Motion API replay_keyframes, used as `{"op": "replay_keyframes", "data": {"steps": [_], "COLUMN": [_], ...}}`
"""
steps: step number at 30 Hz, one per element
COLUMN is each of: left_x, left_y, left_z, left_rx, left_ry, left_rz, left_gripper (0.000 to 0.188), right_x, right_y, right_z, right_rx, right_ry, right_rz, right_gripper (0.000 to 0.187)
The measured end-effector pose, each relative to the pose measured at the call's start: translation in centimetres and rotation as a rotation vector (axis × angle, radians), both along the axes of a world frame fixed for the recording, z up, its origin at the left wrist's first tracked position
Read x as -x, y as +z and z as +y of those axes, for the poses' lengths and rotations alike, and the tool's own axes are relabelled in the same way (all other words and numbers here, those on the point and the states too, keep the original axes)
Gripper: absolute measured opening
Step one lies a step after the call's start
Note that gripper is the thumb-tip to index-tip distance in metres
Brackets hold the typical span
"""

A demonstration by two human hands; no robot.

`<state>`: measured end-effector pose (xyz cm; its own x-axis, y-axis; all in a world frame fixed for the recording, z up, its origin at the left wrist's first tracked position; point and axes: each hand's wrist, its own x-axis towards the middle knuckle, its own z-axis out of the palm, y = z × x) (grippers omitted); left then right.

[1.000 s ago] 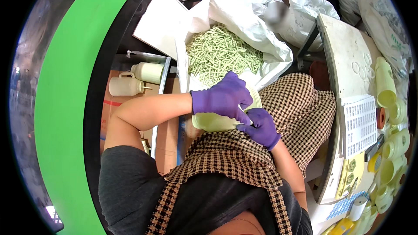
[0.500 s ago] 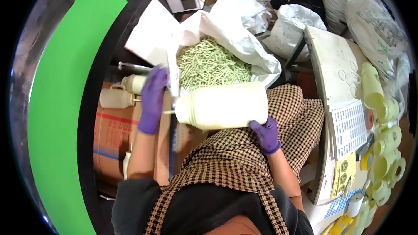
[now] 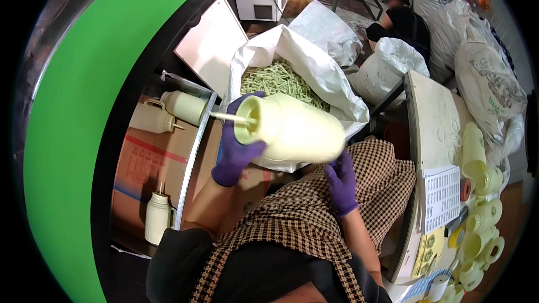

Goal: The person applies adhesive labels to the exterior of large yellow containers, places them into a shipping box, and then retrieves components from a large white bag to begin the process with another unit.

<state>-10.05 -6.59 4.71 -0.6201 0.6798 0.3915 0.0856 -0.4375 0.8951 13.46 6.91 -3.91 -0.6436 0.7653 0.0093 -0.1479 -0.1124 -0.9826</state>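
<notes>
Pale jug [image 3: 306,129]: held up btwn both hands, lying over on its side, slightly tilted, above the near edge of the sack & the lap; open mouth to L, base to R.
Thin rod [image 3: 227,116]: pale, sticks out of the jug mouth to L.
L hand [image 3: 238,146]: purple glove, wrapped round the mouth end, thumb on near side, fingers on far side, pinching the neck btwn them.
R hand [image 3: 342,184]: purple glove, fingers up at the base end, near side; bit blurred, can't tell if it grips or only touches.
White sack [image 3: 306,50]: far side of hands, mouth open, w/ pale green sticks [image 3: 281,78] heaped inside.
Bin, L: cardboard [image 3: 149,157] w/ two jugs [image 3: 185,106] at far end & one upright-ish jug [image 3: 158,219] at near end.
Table [image 3: 435,101], R: clear rings [image 3: 449,134] far, printed sheet [image 3: 441,199] mid, yellow sheet [image 3: 429,252] near; yellow-green containers [image 3: 474,151] along R edge.
Far R: co-worker [image 3: 412,25] in black, among white sacks.
</notes>
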Motion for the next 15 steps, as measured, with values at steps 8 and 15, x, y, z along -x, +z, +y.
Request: {"op": "replay_keyframes", "data": {"steps": [8, 15], "left_x": [-3.8, -7.9], "left_y": [-1.6, -4.0], "left_z": [2.9, 6.2], "left_rx": [0.191, 0.149], "left_ry": [-0.016, -0.205], "left_rz": [0.988, 1.084], "left_gripper": [0.084, 0.081], "right_x": [-2.0, -3.5], "right_y": [6.6, 2.9], "right_z": [-1.8, -1.0], "right_rx": [-1.369, -1.182], "right_ry": [0.021, 0.298], "right_rz": [-0.268, -0.778], "right_gripper": [0.052, 0.030]}}
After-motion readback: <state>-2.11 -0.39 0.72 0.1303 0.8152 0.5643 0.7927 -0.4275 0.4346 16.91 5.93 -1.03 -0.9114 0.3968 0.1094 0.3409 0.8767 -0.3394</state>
